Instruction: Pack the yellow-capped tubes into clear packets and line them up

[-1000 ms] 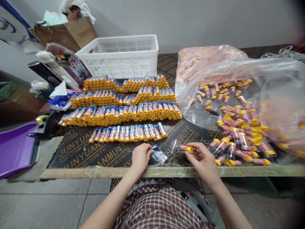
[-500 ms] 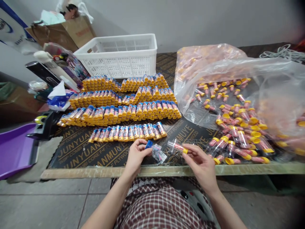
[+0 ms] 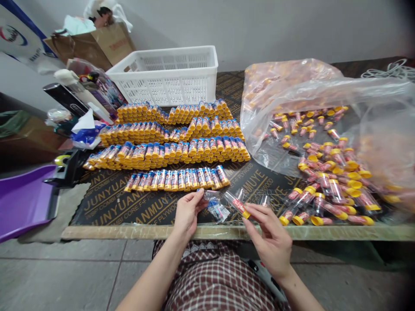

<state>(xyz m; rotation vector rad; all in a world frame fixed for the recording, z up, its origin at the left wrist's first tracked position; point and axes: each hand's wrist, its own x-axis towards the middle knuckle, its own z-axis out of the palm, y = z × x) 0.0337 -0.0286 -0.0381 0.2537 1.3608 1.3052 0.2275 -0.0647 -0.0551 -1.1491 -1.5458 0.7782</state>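
Note:
My right hand [image 3: 270, 235] pinches a clear tube [image 3: 237, 204] by its yellow end, with pink print on its side and its clear end tilted up to the left. My left hand [image 3: 188, 214] is closed at the fingertips on a small clear packet [image 3: 218, 209], with something blue beside or under the fingers. Just beyond my hands lies a short row of filled tubes [image 3: 175, 179] with blue and yellow ends. More such tubes are stacked in rows [image 3: 181, 151] behind it.
A white basket [image 3: 168, 86] stands at the back. On the right, loose yellow-ended tubes [image 3: 337, 177] spill from a clear plastic bag [image 3: 282, 101]. At the left are a purple dustpan [image 3: 26, 198], a tape dispenser [image 3: 66, 170] and bottles. The wooden table edge [image 3: 145, 232] runs in front.
My left fingers have shifted from the blue cap onto the clear packet. In my right hand the tube has moved slightly left and now tilts more steeply. The view has shifted a little.

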